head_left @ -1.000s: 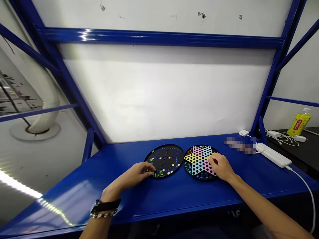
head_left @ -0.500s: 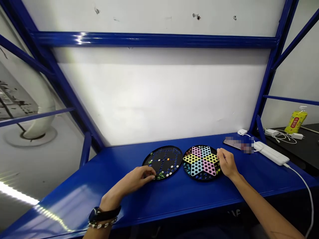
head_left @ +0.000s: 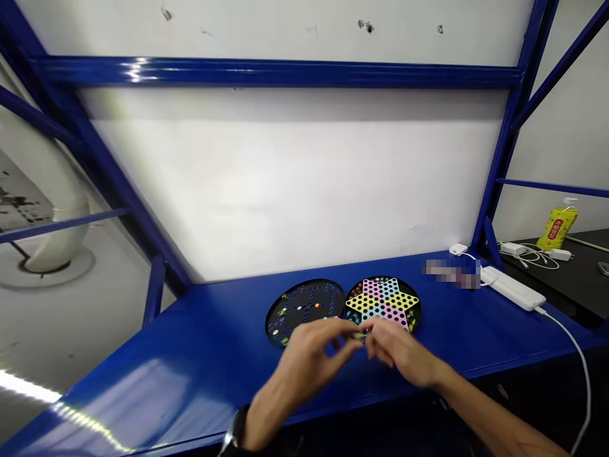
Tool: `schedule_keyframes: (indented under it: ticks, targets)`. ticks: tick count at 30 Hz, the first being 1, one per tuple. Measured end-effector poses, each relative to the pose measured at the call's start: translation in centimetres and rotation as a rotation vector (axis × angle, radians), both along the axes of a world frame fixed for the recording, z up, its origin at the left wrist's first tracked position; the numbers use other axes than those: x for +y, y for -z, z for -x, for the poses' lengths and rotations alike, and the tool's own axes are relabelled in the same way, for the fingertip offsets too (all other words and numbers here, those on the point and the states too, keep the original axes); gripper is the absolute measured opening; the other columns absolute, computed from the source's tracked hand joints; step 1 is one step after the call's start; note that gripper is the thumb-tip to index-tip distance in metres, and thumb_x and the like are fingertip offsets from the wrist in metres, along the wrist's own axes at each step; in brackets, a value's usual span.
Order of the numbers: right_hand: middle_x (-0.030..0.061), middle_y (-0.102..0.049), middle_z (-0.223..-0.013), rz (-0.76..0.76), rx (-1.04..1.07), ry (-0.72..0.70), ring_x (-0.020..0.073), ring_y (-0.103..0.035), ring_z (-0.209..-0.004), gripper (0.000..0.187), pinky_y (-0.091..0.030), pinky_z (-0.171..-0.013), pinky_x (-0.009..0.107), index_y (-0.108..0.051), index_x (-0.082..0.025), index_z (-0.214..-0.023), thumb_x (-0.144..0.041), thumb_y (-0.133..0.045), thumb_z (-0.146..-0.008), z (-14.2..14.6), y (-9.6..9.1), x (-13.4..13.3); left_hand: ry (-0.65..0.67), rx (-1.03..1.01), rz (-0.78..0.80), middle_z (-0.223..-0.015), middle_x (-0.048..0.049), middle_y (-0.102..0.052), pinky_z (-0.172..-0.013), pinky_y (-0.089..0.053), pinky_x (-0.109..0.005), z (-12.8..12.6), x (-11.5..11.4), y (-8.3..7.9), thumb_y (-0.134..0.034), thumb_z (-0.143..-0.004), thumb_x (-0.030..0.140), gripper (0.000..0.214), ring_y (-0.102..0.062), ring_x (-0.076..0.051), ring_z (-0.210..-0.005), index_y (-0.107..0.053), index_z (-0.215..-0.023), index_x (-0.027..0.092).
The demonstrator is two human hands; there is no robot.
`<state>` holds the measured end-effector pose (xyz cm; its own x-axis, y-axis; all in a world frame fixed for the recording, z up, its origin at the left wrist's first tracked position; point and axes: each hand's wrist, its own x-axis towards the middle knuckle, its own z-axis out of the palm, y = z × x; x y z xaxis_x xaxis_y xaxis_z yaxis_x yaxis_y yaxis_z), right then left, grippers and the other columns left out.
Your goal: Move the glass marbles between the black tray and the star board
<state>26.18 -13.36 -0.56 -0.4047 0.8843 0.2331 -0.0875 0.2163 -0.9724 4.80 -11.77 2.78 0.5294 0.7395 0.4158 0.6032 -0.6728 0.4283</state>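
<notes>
Two round black game boards lie side by side on the blue shelf (head_left: 200, 355). The left board (head_left: 297, 308) holds scattered marbles in blue holes. On the right board (head_left: 387, 295) is a pastel star of yellow, pink and blue with dark holes. My left hand (head_left: 311, 355) and my right hand (head_left: 402, 352) meet in front of the boards, fingertips almost touching between them. Both are blurred by motion. Something small seems to sit between the fingertips, but I cannot make it out. My left hand hides the near edge of the left board.
A white power strip (head_left: 511, 289) with its cable lies at the right end of the shelf, beside a small white adapter (head_left: 457, 249). On the black table further right stand a yellow bottle (head_left: 556, 225) and chargers (head_left: 528, 249). Blue frame posts rise on both sides.
Both hands have left the outer edges of the boards and come together in front of them. The view has shifted slightly left and down.
</notes>
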Motion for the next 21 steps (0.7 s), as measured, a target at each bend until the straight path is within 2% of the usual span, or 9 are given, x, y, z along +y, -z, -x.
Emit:
schedule_keyframes:
  ticks: [1, 5, 8, 10, 12, 14, 15, 17, 21]
  targets:
    - [-0.0012, -0.054, -0.069, 0.012, -0.001, -0.061, 0.0123, -0.041, -0.057, 0.037, -0.035, -0.056, 0.024, -0.066, -0.021, -0.091, -0.051, -0.047, -0.098, 0.7, 0.0, -0.6, 0.042, -0.003, -0.064, -0.074, 0.0013, -0.073, -0.062, -0.048, -0.022, -0.9, -0.5, 0.3, -0.056, -0.091, 0.035, 0.019, -0.063, -0.012, -0.063, -0.072, -0.093, 0.026]
    - [-0.0011, -0.056, -0.072, -0.061, -0.100, -0.020, 0.0141, -0.050, -0.064, 0.034, -0.040, -0.062, 0.025, -0.068, -0.023, -0.099, -0.045, -0.042, -0.101, 2.5, 0.2, -1.6, 0.057, -0.016, -0.262, -0.063, 0.0033, -0.068, -0.057, -0.045, -0.021, -1.9, -1.1, 1.6, -0.060, -0.084, 0.022, 0.010, -0.060, -0.010, -0.056, -0.070, -0.084, 0.025]
    - [0.0005, -0.064, -0.081, -0.124, -0.175, -0.011, 0.0168, -0.058, -0.074, 0.032, -0.044, -0.070, 0.027, -0.070, -0.023, -0.102, -0.039, -0.042, -0.101, 2.7, 0.3, -1.3, 0.054, 0.004, -0.266, -0.064, 0.0041, -0.067, -0.057, -0.045, -0.021, -1.6, -0.7, 2.0, -0.061, -0.081, 0.019, 0.009, -0.061, -0.010, -0.057, -0.068, -0.084, 0.025]
    - [0.0009, -0.067, -0.083, -0.142, -0.200, 0.013, 0.0173, -0.059, -0.075, 0.030, -0.044, -0.071, 0.027, -0.071, -0.023, -0.099, -0.037, -0.045, -0.100, 2.4, 0.3, -0.8, 0.036, 0.011, -0.243, -0.068, 0.0033, -0.068, -0.059, -0.046, -0.021, -1.5, -0.6, 1.9, -0.065, -0.082, 0.024, 0.005, -0.062, -0.011, -0.061, -0.067, -0.086, 0.025]
    - [0.0010, -0.069, -0.083, -0.169, -0.247, 0.078, 0.0172, -0.060, -0.073, 0.027, -0.044, -0.070, 0.027, -0.071, -0.023, -0.097, -0.035, -0.047, -0.098, 1.3, 0.3, -0.1, 0.009, 0.021, -0.219, -0.082, 0.0007, -0.071, -0.064, -0.050, -0.023, -1.4, -0.5, 1.6, -0.070, -0.081, 0.035, 0.020, -0.065, -0.014, -0.071, -0.067, -0.099, 0.027]
    - [0.0019, -0.070, -0.085, -0.237, -0.343, 0.219, 0.0181, -0.062, -0.076, 0.024, -0.043, -0.071, 0.028, -0.070, -0.024, -0.098, -0.033, -0.048, -0.098, -0.6, 0.4, 0.9, -0.033, 0.025, -0.200, -0.098, -0.0021, -0.070, -0.070, -0.053, -0.025, -1.1, -0.4, 1.4, -0.073, -0.079, 0.046, 0.039, -0.066, -0.016, -0.081, -0.063, -0.113, 0.028]
    - [0.0026, -0.071, -0.088, -0.283, -0.405, 0.324, 0.0189, -0.062, -0.076, 0.022, -0.042, -0.071, 0.028, -0.070, -0.024, -0.099, -0.033, -0.050, -0.097, -1.7, 0.5, 1.5, -0.061, 0.026, -0.187, -0.104, -0.0027, -0.069, -0.073, -0.053, -0.026, -0.7, -0.1, 1.3, -0.072, -0.080, 0.047, 0.043, -0.066, -0.016, -0.084, -0.061, -0.116, 0.028]
    - [0.0045, -0.071, -0.091, -0.317, -0.603, 0.473, 0.0205, -0.061, -0.075, 0.022, -0.039, -0.068, 0.029, -0.069, -0.025, -0.095, -0.033, -0.049, -0.097, -4.2, 0.7, 2.6, -0.140, 0.020, -0.156, -0.107, -0.0019, -0.067, -0.074, -0.053, -0.026, 0.4, 0.5, 1.2, -0.067, -0.084, 0.045, 0.036, -0.065, -0.015, -0.082, -0.060, -0.115, 0.028]
    - [0.0062, -0.068, -0.080, -0.208, -1.033, 0.440, 0.0231, -0.062, -0.077, 0.029, -0.036, -0.065, 0.030, -0.065, -0.023, -0.083, -0.030, -0.042, -0.098, -7.7, 1.3, 3.7, -0.297, -0.019, -0.106, -0.102, -0.0017, -0.065, -0.069, -0.052, -0.027, 2.7, 2.2, 1.3, -0.060, -0.089, 0.045, 0.027, -0.063, -0.015, -0.076, -0.062, -0.108, 0.026]
